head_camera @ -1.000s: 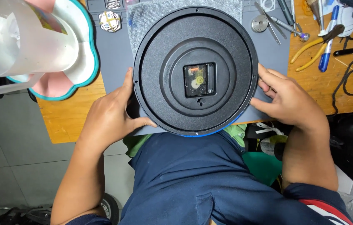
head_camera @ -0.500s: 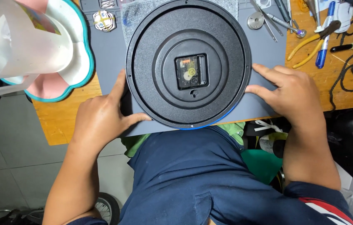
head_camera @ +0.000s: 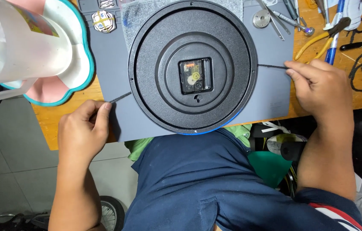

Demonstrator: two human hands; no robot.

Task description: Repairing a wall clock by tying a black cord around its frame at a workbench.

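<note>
Left hand (head_camera: 82, 130) sits near-left, fingers (head_camera: 103, 112) curled into a pinch, forearm running down. Right hand (head_camera: 320, 85) is farther right, thumb and forefinger pinched together, wrist bent, forearm toward the body.

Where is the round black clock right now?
In the head view, the clock lies face down at centre on the grey mat, between the left hand and right hand.

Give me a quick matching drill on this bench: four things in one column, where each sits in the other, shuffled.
Things:
1. round black clock
2. yellow-handled pliers
3. thin black rod
4. white translucent container

Places:
A. far left, over the flower-shaped tray
B. pinched in the right hand
C. face down, middle of the grey mat
D. bare wood, far right of the mat

Pairs: 1-C, 2-D, 3-B, 4-A
</note>
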